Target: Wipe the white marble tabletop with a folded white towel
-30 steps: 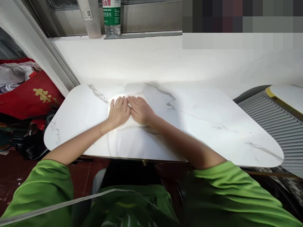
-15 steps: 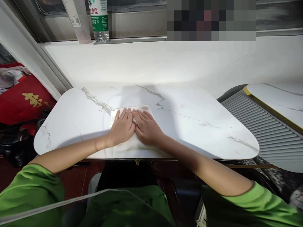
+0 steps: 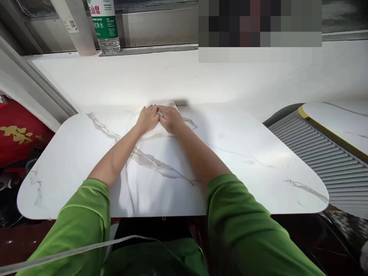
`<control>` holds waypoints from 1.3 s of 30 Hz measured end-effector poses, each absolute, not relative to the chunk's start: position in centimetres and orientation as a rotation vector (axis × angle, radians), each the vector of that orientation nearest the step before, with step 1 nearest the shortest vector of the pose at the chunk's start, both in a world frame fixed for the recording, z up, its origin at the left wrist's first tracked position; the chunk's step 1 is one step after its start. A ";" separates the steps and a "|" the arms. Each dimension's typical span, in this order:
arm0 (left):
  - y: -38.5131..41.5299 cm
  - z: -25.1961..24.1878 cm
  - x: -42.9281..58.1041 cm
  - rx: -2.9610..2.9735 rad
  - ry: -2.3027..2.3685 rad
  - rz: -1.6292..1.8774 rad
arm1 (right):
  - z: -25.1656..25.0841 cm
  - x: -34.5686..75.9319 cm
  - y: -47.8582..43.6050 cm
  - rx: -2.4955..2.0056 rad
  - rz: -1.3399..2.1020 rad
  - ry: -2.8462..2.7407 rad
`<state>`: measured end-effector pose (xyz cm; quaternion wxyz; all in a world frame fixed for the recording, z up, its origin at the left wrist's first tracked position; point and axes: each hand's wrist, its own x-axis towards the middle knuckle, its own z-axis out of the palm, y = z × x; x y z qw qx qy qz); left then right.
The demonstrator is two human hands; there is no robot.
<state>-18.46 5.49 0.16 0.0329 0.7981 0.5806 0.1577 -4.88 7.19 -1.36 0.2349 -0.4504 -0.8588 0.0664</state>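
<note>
A folded white cloth lies at the far edge of the white marble table, against the white ledge. My left hand and my right hand lie side by side on top of it, fingers stretched flat and pressed down on the cloth. Both arms reach far forward, in green sleeves. Most of the cloth is hidden under the hands.
A water bottle with a green label and a clear plastic cup stand on the window ledge at the back left. Red bags lie left of the table. A ribbed grey surface and a second tabletop sit at the right.
Both hands have slid the cloth away from me, from the near middle of the table to its far edge. My arms are now stretched out.
</note>
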 end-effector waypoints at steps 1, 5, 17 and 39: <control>5.6 0.1 -18.5 2.457 1.786 0.485 | -1.4 -4.8 7.3 -1.227 0.181 -2.355; 4.6 -0.2 -18.4 2.453 1.802 0.448 | -1.3 -4.5 5.9 -1.231 0.160 -2.378; -13.1 0.2 -13.4 2.535 1.687 0.295 | -1.5 2.6 -11.3 -1.116 -0.013 -2.539; 2.4 0.1 -10.6 2.442 1.618 0.396 | -1.2 4.2 3.2 -1.234 0.114 -2.395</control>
